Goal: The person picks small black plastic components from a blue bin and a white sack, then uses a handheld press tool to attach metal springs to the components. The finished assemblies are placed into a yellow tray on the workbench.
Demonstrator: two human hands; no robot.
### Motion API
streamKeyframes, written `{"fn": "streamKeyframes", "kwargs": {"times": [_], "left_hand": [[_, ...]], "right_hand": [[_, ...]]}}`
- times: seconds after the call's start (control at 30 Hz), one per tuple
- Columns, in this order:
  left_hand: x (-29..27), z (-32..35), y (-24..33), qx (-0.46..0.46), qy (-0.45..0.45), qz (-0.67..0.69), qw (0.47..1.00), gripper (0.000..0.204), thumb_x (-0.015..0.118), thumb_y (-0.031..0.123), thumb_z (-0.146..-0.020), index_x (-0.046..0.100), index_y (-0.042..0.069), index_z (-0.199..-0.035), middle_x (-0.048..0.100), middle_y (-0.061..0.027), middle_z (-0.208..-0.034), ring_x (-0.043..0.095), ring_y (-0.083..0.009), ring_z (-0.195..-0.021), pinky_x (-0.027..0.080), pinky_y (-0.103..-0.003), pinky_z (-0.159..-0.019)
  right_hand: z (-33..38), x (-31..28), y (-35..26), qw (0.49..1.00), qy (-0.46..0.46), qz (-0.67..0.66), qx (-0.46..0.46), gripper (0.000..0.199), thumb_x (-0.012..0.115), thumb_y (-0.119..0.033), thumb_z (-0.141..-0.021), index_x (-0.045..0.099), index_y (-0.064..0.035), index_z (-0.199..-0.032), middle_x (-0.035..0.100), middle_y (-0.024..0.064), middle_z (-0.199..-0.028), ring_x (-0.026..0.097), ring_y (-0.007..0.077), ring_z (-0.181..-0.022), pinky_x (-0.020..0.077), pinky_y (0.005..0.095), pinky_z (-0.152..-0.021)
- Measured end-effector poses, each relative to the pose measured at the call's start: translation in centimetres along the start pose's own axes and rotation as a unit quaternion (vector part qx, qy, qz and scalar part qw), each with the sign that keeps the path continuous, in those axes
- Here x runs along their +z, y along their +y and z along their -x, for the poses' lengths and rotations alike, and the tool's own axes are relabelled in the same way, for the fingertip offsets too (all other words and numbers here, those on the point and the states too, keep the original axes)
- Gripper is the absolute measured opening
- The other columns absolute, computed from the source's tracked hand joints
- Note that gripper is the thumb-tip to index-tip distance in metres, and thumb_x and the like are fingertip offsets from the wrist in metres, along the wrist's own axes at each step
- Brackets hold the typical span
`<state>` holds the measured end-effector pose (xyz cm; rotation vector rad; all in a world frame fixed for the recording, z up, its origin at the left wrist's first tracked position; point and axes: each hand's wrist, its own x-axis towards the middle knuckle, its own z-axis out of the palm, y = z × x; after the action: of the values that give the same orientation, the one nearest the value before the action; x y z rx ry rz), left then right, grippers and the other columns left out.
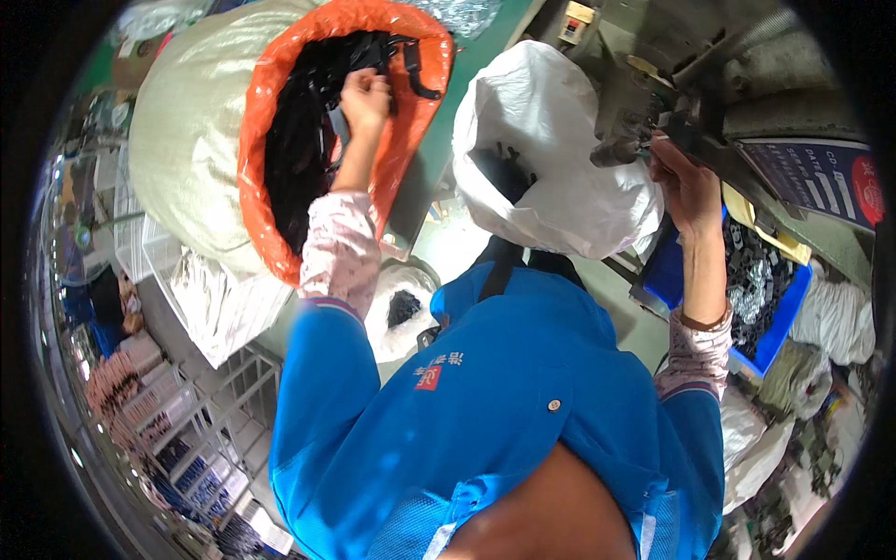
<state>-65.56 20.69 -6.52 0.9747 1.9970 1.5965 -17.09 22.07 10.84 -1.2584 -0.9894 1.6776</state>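
My left hand point(364, 98) reaches into a big sack lined with orange plastic point(257, 121) and is closed on a black strap piece point(397, 58) from the pile of black straps point(299, 140) inside. My right hand point(686, 187) is raised at the grey machine point(691, 84) on the right, fingers curled by its dark metal head; what it grips is hidden. A white plastic bag point(560, 159) with black parts in its mouth sits between the two hands.
A blue bin point(775, 336) of dark and silvery parts lies under my right forearm. A smaller white bag with black pieces point(403, 306) sits near my chest. White wire racks point(215, 373) stand at the left; more white bags point(840, 317) lie at the right.
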Motion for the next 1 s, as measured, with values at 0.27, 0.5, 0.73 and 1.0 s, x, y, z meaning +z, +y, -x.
{"fn": "streamKeyframes", "kwargs": {"times": [0.27,0.5,0.73,1.0], "left_hand": [[1.5,-9.4,-2.9,0.010,0.001,-0.445,0.895,0.072,0.079,0.059,-0.067,0.064,0.004,-0.109,0.068,-0.0210,-0.109,0.064,-0.0418,-0.103,0.051,-0.048,-0.090],[-1.9,-10.3,-1.7,-0.070,0.024,-0.268,0.961,0.056,0.075,0.045,-0.071,0.071,-0.003,-0.099,0.072,-0.0174,-0.093,0.069,-0.0291,-0.087,0.053,-0.038,-0.085],[-7.9,-1.8,6.6,0.132,0.107,0.070,0.983,0.034,0.078,0.003,-0.078,0.054,-0.011,-0.099,0.064,-0.0165,-0.095,0.065,-0.0198,-0.073,0.060,-0.031,-0.065],[-4.9,13.1,15.8,-0.109,-0.184,0.448,0.868,0.036,0.072,0.022,-0.086,0.061,-0.002,-0.109,0.064,-0.0160,-0.116,0.060,-0.0258,-0.108,0.052,-0.040,-0.089]], "right_hand": [[1.5,2.9,1.7,0.944,0.103,0.209,-0.232,0.021,0.066,-0.015,-0.092,0.071,0.0052,-0.090,0.066,0.0049,-0.072,0.059,0.0079,-0.065,0.0489,0.0233,-0.060],[7.9,0.9,5.7,0.907,0.154,0.300,-0.253,0.021,0.066,-0.010,-0.089,0.070,-0.0030,-0.109,0.067,0.0082,-0.084,0.059,0.0105,-0.072,0.0478,0.0243,-0.064],[17.3,-11.0,10.0,0.891,0.323,0.256,-0.190,0.014,0.065,-0.008,-0.089,0.070,0.0006,-0.098,0.070,0.0085,-0.087,0.062,0.0121,-0.069,0.0510,0.0269,-0.063],[20.4,-19.1,10.0,0.804,0.465,0.336,-0.156,0.014,0.068,-0.009,-0.086,0.072,-0.0028,-0.098,0.068,0.0105,-0.083,0.062,0.0132,-0.068,0.0504,0.0277,-0.065]]}}
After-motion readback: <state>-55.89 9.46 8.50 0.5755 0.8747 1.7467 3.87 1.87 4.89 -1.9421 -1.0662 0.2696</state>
